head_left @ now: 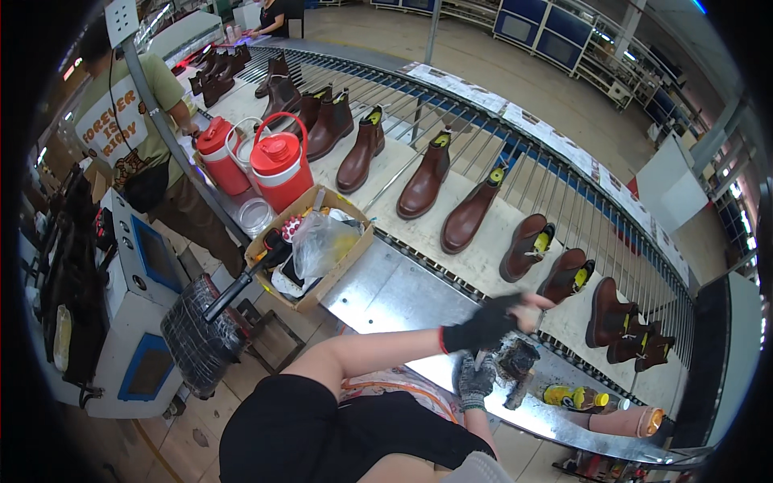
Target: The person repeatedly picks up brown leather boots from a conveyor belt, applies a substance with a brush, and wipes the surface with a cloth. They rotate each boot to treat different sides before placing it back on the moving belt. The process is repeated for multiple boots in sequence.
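My left hand, in a black fingerless glove, reaches over the near edge of the conveyor, close to brown ankle boots. Its bare fingers are blurred by motion. Below it, over the metal ledge, my right hand wears a grey knit glove. Its fingers are curled in around something pale and small that I cannot make out. Beside it lies a dark, stained, ragged lump, maybe a rag or brush. The nearest brown boot lies tipped on the conveyor, its yellow lining showing, next to another tipped boot.
More brown boots stand along the conveyor. Red drink jugs and a cardboard box of odds and ends are at left. Yellow bottles and a pinkish cylinder lie at right. Another person stands far left.
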The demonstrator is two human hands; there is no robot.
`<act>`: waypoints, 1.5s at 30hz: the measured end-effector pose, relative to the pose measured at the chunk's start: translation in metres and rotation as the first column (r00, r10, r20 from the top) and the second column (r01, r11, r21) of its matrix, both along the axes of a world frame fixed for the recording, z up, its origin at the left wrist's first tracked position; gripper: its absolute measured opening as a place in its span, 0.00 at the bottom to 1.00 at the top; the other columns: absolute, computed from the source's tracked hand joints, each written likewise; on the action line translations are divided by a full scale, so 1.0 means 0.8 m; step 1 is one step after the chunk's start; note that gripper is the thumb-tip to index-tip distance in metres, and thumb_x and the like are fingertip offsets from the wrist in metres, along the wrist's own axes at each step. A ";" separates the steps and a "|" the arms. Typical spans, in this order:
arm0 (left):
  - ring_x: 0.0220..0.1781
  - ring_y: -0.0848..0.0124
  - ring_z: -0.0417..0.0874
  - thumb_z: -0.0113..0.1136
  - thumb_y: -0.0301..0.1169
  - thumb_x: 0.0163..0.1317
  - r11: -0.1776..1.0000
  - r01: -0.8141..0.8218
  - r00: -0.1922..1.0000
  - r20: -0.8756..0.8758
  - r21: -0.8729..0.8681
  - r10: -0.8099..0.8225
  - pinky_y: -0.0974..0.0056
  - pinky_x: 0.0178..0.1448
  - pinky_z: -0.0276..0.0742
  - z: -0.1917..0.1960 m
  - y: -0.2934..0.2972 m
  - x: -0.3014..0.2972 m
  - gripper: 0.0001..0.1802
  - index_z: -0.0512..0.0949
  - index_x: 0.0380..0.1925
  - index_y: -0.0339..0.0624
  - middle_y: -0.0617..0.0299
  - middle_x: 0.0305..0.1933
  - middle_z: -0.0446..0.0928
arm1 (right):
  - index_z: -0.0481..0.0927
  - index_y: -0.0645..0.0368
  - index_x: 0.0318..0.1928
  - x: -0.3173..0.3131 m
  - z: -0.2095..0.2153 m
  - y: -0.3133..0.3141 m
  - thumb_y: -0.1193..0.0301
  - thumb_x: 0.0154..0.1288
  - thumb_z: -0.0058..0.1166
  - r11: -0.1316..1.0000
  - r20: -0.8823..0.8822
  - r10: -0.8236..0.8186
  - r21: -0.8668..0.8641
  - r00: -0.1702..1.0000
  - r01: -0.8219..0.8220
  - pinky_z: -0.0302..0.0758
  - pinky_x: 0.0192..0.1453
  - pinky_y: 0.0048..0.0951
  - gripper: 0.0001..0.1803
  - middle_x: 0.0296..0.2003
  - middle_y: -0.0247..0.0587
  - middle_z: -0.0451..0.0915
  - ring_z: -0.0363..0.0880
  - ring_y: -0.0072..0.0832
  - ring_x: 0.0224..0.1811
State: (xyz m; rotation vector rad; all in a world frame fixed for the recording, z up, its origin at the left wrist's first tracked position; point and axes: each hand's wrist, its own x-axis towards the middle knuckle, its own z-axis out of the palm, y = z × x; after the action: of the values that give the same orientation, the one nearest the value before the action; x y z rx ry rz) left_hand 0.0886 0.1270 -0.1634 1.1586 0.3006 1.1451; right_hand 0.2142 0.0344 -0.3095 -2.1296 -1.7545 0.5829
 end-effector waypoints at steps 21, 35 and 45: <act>0.40 0.69 0.77 0.60 0.40 0.58 0.568 0.638 0.560 0.192 0.519 -0.806 0.63 0.44 0.73 0.205 -0.140 0.060 0.18 0.76 0.42 0.39 0.59 0.43 0.77 | 0.74 0.62 0.51 0.004 -0.027 0.004 0.54 0.57 0.51 0.999 -0.061 -0.025 0.044 0.998 0.028 0.69 0.52 0.41 0.27 0.42 0.53 0.77 0.74 0.47 0.48; 0.37 0.66 0.78 0.60 0.41 0.58 0.548 0.732 0.557 0.110 0.405 -0.824 0.62 0.42 0.73 0.194 -0.141 0.052 0.17 0.78 0.37 0.37 0.58 0.39 0.78 | 0.74 0.62 0.51 0.005 -0.038 0.000 0.54 0.57 0.51 0.994 -0.101 -0.026 0.106 0.995 0.036 0.69 0.54 0.40 0.28 0.44 0.53 0.77 0.74 0.47 0.49; 0.40 0.58 0.77 0.54 0.48 0.60 0.801 0.484 0.520 0.621 0.352 -0.587 0.64 0.45 0.74 0.217 -0.115 -0.040 0.22 0.77 0.30 0.37 0.54 0.29 0.77 | 0.72 0.62 0.54 0.008 -0.030 0.005 0.50 0.61 0.48 1.000 -0.098 -0.014 0.006 0.995 0.015 0.66 0.59 0.39 0.31 0.51 0.56 0.73 0.70 0.48 0.55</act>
State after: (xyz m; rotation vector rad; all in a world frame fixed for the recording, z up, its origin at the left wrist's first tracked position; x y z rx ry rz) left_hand 0.0564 0.0349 0.0101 0.7415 -0.7280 0.9575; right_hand 0.2208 0.0383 -0.3334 -2.0705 -1.6845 0.6647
